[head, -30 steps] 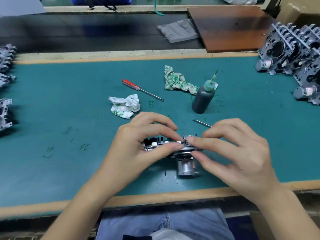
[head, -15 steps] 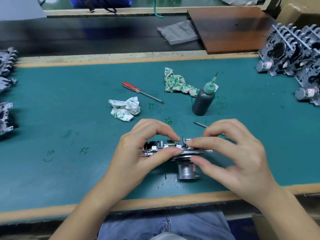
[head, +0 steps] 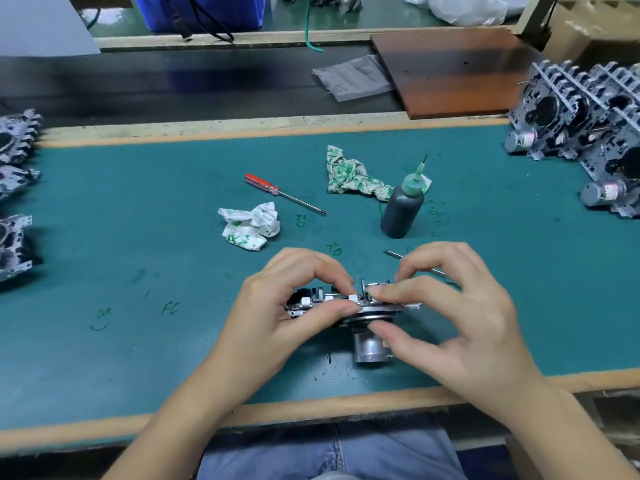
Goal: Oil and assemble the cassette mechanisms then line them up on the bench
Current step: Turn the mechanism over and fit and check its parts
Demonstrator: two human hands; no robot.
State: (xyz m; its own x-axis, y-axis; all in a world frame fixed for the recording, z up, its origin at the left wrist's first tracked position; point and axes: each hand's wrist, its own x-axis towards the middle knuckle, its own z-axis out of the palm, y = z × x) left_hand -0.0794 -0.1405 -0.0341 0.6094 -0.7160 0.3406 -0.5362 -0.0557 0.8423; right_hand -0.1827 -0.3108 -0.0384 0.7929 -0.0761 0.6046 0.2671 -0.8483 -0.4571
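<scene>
My left hand: fingers curled, pinching the cassette mechanism.
My right hand: pinching its other end.
Oil bottle: upright, beyond my hands.

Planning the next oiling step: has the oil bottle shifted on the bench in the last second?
No. The oil bottle stands where it did, just in front of the patterned rag and right of the red screwdriver; only the view shifted slightly.
</scene>
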